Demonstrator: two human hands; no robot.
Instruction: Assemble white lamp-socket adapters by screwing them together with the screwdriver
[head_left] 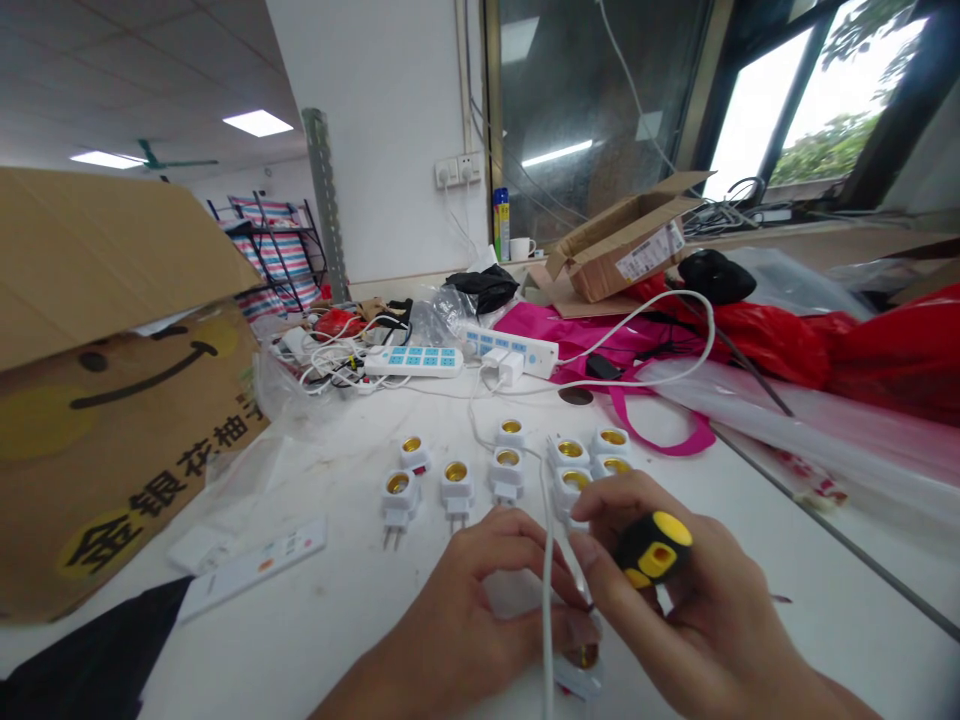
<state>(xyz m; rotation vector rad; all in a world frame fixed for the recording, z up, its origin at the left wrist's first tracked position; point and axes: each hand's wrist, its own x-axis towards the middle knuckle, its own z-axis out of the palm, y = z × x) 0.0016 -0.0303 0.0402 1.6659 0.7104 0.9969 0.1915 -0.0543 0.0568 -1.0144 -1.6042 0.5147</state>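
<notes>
My right hand (705, 590) is wrapped round a screwdriver with a black and yellow handle (656, 548). Its metal shaft slants up and left from the hand, and a small dark part shows near my left fingertips. Fingers of my left hand (480, 600) are closed on a white plug-in lamp socket (581, 680) with a brass-coloured inside, low in the view and partly hidden. Beyond both hands, several similar sockets (456, 482) stand on the white table, some with plug pins showing. A white cable (547, 600) hangs in front of the left hand.
Power strips (414, 361) and tangled cables lie towards the back. At left stand a large cardboard box (112, 450) and a white remote control (255, 568). A pink bag (540, 325), an opened carton (622, 240) and red plastic (885, 340) are at back right.
</notes>
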